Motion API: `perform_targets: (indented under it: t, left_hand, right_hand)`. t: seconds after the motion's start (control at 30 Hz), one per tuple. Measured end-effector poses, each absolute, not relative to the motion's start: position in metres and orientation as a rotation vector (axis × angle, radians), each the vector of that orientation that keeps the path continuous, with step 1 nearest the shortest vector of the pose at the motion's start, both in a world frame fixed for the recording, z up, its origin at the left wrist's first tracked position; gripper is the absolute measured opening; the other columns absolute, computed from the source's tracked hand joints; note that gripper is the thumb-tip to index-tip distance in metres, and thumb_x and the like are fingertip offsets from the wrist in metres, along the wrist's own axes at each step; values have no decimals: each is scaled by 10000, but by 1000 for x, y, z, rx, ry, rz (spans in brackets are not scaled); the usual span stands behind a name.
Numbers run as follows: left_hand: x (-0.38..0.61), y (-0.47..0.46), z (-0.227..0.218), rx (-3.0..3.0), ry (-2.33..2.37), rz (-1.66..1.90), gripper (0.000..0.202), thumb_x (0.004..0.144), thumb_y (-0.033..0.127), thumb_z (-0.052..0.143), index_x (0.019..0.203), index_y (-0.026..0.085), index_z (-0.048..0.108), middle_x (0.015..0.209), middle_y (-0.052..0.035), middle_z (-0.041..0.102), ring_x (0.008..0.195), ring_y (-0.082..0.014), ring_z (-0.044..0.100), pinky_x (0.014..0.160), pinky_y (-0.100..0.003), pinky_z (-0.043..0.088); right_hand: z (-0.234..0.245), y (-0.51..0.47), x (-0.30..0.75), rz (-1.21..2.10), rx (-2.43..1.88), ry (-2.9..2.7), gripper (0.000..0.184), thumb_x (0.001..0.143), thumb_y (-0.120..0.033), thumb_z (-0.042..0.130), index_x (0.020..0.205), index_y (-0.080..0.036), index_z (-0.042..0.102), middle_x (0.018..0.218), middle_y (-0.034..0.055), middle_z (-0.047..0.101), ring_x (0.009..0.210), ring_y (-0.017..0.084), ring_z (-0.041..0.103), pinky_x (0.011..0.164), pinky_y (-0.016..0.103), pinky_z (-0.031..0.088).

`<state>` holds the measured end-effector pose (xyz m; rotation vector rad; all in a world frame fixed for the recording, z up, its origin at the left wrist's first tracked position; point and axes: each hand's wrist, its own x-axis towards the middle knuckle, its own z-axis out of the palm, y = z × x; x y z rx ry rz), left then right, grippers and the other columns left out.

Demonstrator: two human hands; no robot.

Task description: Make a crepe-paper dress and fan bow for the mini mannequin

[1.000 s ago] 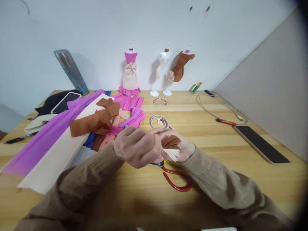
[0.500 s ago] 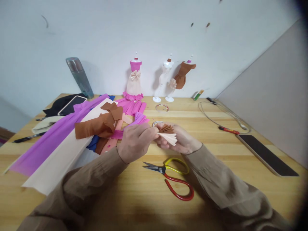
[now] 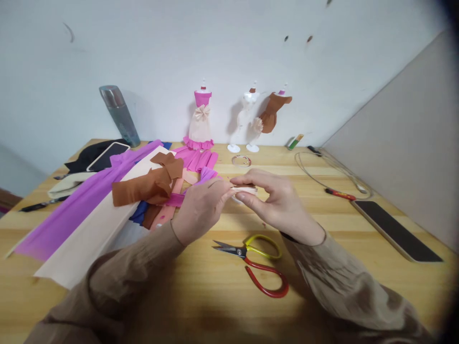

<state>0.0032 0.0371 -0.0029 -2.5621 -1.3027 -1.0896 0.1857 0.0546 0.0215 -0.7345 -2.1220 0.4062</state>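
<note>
Above the middle of the table, my left hand (image 3: 204, 205) pinches one end of a small pleated piece of brown and cream crepe paper (image 3: 245, 189). My right hand (image 3: 281, 198) has its thumb below and fingers above the pleats, squeezing them into a flat, narrow bundle. The pinched end is hidden behind my left fingers. Scissors (image 3: 241, 252) with one yellow and one red handle lie below my hands, blades parted and pointing left. Just behind my hands is a thin ring of wire (image 3: 241, 161) on the table.
Crepe paper in purple (image 3: 68, 215), cream (image 3: 82, 234) and brown (image 3: 143, 187) is piled at left. Small dress forms, one in a pink dress (image 3: 202, 124), stand by the wall. A bottle (image 3: 120, 117), a dark phone (image 3: 396, 230) and a cable (image 3: 339, 165) are around the edges.
My right hand has turned over and closed on the pleated paper. The fan that was spread out is now pressed together. My left hand keeps its pinch, almost in the same place.
</note>
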Motion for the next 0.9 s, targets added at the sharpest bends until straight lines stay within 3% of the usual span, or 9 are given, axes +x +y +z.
perform_targets:
  t: [0.23, 0.43, 0.6, 0.7, 0.77, 0.9]
  left_hand:
    - [5, 36, -8, -2373, -1221, -966, 399, 1026, 301, 253, 842, 153, 575, 731, -18, 632, 592, -128, 523, 532, -280, 328]
    - [5, 36, -1, -2508, -1174, -1032, 405, 1023, 305, 258, 840, 149, 585, 695, -14, 609, 625, -130, 533, 557, -263, 353]
    - [4, 35, 10, -2794, -1182, -1229, 349, 994, 304, 373, 793, 136, 604, 706, -17, 623, 656, -120, 547, 614, -235, 399]
    - [2, 35, 15, -2969, -1254, -1360, 234, 926, 332, 535, 946, 128, 648, 806, -33, 669, 726, -131, 589, 661, -231, 429]
    - [-1, 36, 19, -3010, -1303, -1468, 404, 832, 377, 669, 1147, 128, 615, 836, -29, 666, 692, -125, 584, 639, -230, 438]
    - [-12, 41, 25, -3048, -1436, -1553, 850, 678, 362, 810, 1414, 181, 426, 677, 55, 552, 525, -83, 503, 526, -211, 408]
  right_hand:
    - [21, 55, 186, 260, -672, -2145, 76, 848, -131, 620, 889, -191, 641, 731, 25, 625, 648, 145, 566, 590, 282, 448]
    - [25, 54, 186, 324, -658, -2162, 104, 820, -103, 587, 773, -192, 614, 683, 13, 611, 611, 126, 550, 566, 261, 424]
    - [23, 53, 183, 398, -716, -2097, 134, 707, -65, 549, 661, -190, 535, 595, -28, 525, 521, 91, 459, 490, 232, 348]
    - [19, 57, 184, 429, -730, -2064, 121, 694, -90, 535, 650, -196, 500, 586, -34, 493, 510, 90, 428, 480, 235, 323]
    - [16, 61, 186, 447, -731, -2037, 120, 698, -100, 536, 650, -200, 493, 594, -29, 497, 526, 100, 439, 499, 247, 334]
    - [16, 66, 191, 449, -691, -2015, 121, 695, -89, 554, 672, -202, 518, 626, -18, 516, 561, 117, 461, 539, 271, 351]
